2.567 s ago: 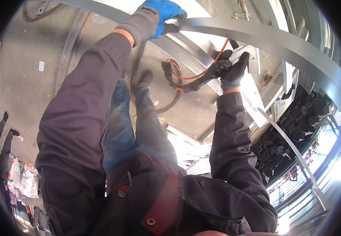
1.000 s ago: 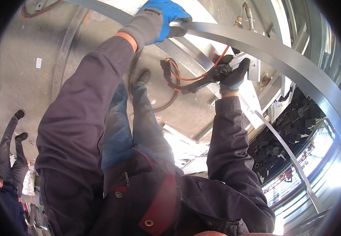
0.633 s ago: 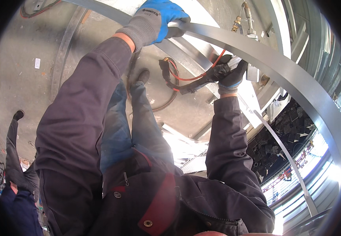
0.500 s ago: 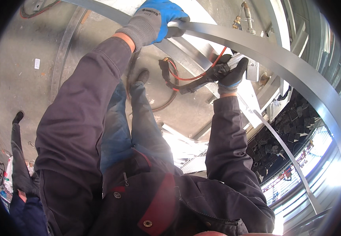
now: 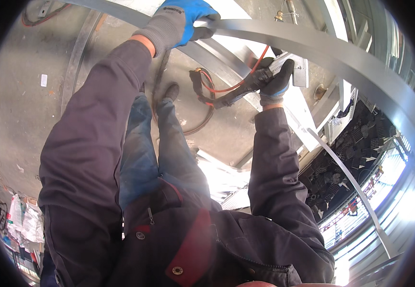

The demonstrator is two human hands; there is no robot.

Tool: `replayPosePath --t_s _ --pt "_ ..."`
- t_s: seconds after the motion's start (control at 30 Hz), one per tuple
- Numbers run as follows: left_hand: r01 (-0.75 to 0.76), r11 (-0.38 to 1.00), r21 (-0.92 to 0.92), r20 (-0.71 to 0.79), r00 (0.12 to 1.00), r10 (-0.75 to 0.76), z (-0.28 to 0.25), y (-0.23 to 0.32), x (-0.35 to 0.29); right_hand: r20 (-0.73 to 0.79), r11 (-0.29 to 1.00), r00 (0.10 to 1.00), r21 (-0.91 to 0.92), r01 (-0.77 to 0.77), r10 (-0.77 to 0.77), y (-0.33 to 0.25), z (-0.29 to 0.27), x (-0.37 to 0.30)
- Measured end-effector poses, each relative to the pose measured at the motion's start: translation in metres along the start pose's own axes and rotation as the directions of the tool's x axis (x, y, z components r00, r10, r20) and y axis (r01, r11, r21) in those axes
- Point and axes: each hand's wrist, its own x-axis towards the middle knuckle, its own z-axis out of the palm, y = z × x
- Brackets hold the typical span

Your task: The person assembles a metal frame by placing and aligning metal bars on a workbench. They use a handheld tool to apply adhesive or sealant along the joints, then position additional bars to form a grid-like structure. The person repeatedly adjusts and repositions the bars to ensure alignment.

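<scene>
My left hand (image 5: 178, 25), in a blue and grey glove, is closed around a long grey metal bar (image 5: 313, 45) that bends across the fisheye picture to the right. Below the bar, my right hand (image 5: 276, 87), gloved as well, is wrapped round a hand tool with a silver body (image 5: 280, 62). The tool's working end is partly hidden under the bar, so its exact kind does not show. From its back runs a thick black-wrapped hose (image 5: 234, 97), with a thin red line (image 5: 231, 89) looping beside it.
Pale metal beams (image 5: 303, 115) lie beneath my right hand. A dark heap of black pieces (image 5: 332, 179) is at the right, beside a thin metal strip (image 5: 356, 184). Another hose (image 5: 199, 129) curls on the concrete floor near my foot. White bags (image 5: 25, 220) stand far left.
Both hands, with the bar and tool, have shifted slightly up and left in the picture. The other person at the far left has mostly gone out of sight.
</scene>
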Motion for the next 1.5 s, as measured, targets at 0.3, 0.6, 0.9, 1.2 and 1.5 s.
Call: replayPosePath --t_s 0.3,0.6,0.9,1.2,1.5 --pt "0.018 0.998 0.055 0.074 0.997 -0.022 -0.002 -0.002 -0.002 0.133 0.994 0.988 -0.053 0.092 -0.085 -0.007 0.009 -0.001" --pt "0.581 0.791 -0.193 0.507 0.749 -0.426 -0.083 0.048 0.015 0.215 0.814 0.917 -0.422 0.398 -0.337 0.011 -0.001 0.014" --pt "0.031 0.997 -0.07 0.328 0.945 -0.007 -0.037 0.022 0.012 0.233 0.939 0.946 -0.206 0.275 -0.226 0.005 -0.006 0.008" --pt "-0.135 0.991 0.015 0.156 0.979 0.131 -0.012 0.001 0.007 0.193 0.807 0.908 -0.415 0.42 -0.373 0.021 -0.011 0.016" --pt "0.166 0.965 0.203 0.229 0.95 -0.212 0.004 -0.004 0.003 0.104 0.998 0.993 0.045 0.043 -0.048 -0.005 0.008 -0.007"
